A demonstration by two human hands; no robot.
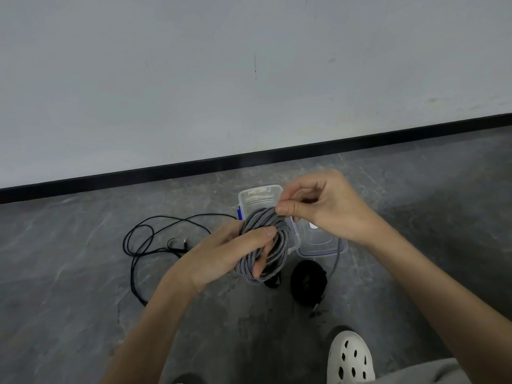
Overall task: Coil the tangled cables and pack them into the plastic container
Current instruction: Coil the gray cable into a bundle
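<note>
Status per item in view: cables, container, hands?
grey braided cable: coiled, held off the floor
left hand: grips the coil
right hand: pinches a strand at the coil's top
thin black cable: loose, uncoiled, on floor
black coil: wound, on floor
plastic container: open, on floor

Nothing legible so far: no word, number or brand reads anywhere in view. One small white patch (pixel 313 225) shows on the clear lid (pixel 321 242) of the plastic container (pixel 256 191), possibly a label, but it is too small and blurred to tell whether it carries lettering.
</note>
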